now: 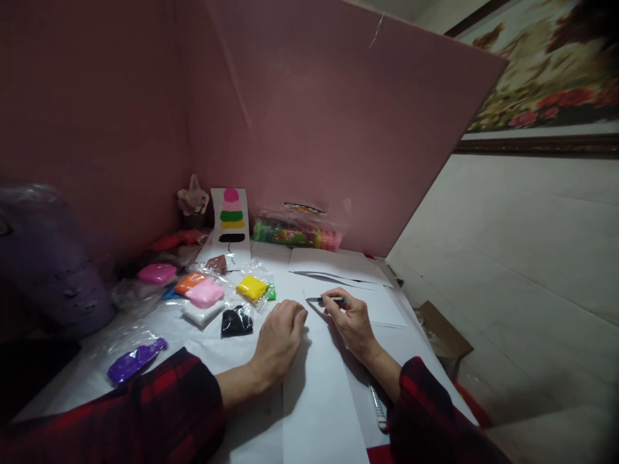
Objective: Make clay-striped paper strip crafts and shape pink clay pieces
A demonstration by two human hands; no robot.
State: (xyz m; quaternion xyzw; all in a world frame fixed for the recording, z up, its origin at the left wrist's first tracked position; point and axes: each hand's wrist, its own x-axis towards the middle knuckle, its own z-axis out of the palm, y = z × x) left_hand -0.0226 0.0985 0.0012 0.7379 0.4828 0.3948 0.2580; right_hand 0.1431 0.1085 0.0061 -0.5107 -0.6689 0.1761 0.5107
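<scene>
My right hand (349, 320) grips a slim dark pen (333, 300), whose thin tip points left and rests on or just above a white paper sheet (324, 406). Across from it, my left hand (280, 338) lies on the sheet's left side with its fingers curled in and nothing visible in them. The underside of that hand is hidden. Left of it are bags of coloured clay: black (236, 321), yellow (252, 288) and light pink (205, 292). Beneath my right forearm lies a partly covered grey-and-dark tool (378, 406), perhaps a utility knife.
A card with coloured bands (232, 222) leans at the back beside a clear pack of coloured items (300, 235). More paper (338, 265) is behind my right hand. Purple clay (136, 362) and a lilac container (53, 264) stand left. Pink panels (314, 129) enclose the back.
</scene>
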